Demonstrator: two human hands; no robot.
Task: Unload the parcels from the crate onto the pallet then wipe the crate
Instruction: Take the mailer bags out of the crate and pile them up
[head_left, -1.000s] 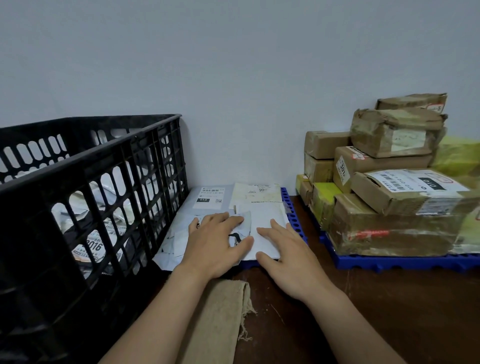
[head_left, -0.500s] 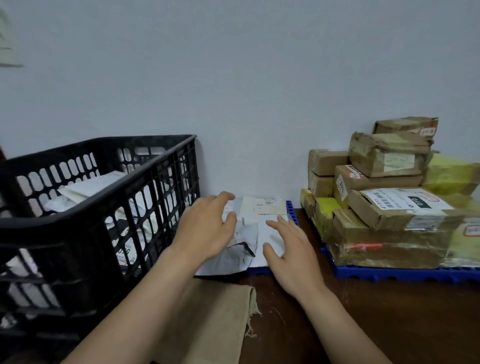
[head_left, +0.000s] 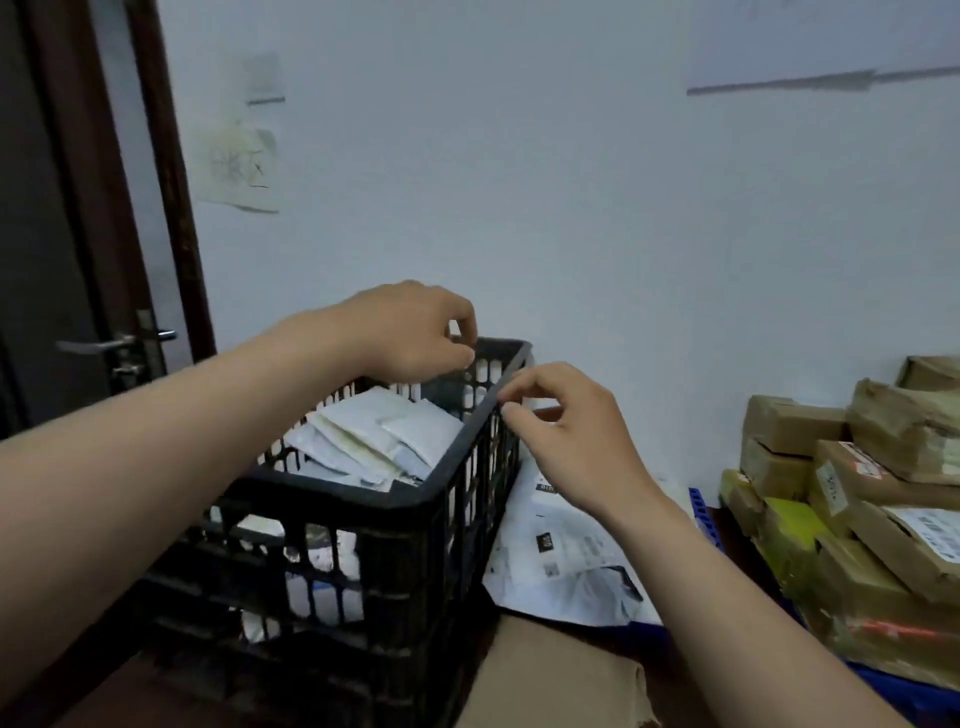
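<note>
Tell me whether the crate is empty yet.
Not empty: white parcels lie inside the black crate, visible over its rim.

The right edge cuts off the cardboard parcels (head_left: 878, 525), white mailers (head_left: 566, 561) hide most of the blue pallet (head_left: 702, 512), and their label print blurs beyond reading.

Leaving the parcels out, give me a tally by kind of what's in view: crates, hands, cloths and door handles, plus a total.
Black crate: 1
Hands: 2, the left hand and the right hand
Tan cloth: 1
Door handle: 1
Total: 5
</note>
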